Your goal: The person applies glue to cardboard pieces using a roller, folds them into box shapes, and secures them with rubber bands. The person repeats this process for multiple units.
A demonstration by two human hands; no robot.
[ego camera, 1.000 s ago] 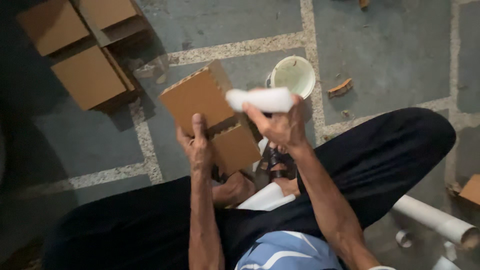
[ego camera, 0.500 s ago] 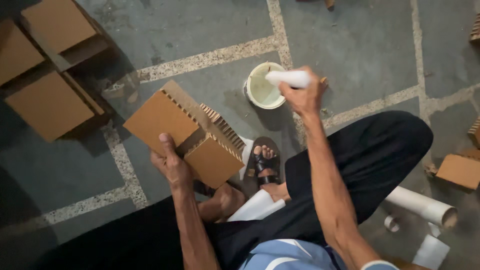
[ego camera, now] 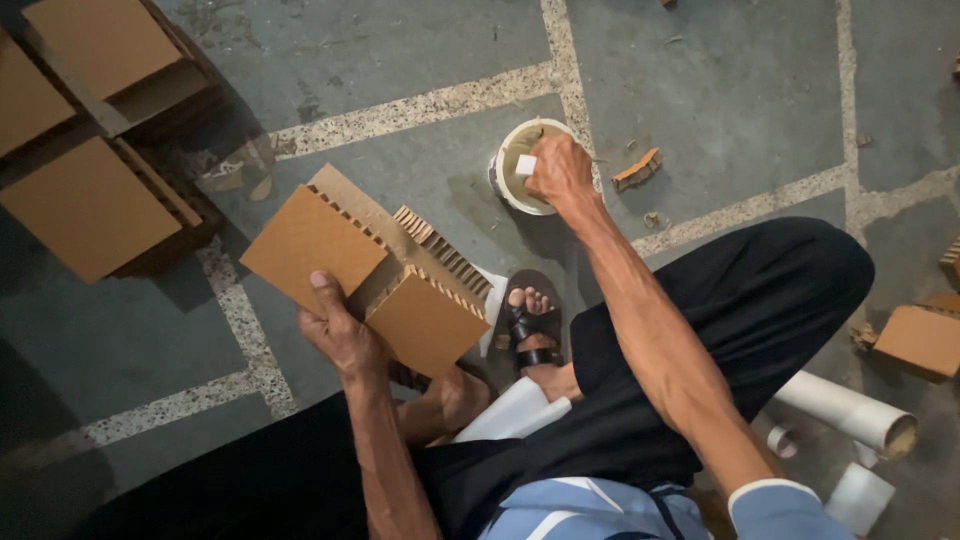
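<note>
A small white tub [ego camera: 530,165] stands on the floor [ego camera: 720,90] at about 12 o'clock from the sandalled foot [ego camera: 532,318]; its inside looks pale and smeared, contents unclear. The right hand [ego camera: 560,170] is closed around a white applicator [ego camera: 525,165], its tip down inside the tub. The left hand [ego camera: 342,335] grips a brown honeycomb cardboard block [ego camera: 375,270] at 9 o'clock from the foot, thumb on its upper face, the ribbed core showing along the edges. More brown cardboard panels [ego camera: 90,205] are stacked at 10 o'clock. A small brown box [ego camera: 922,340] lies at 3 o'clock, white tubes [ego camera: 845,410] at 4 o'clock.
</note>
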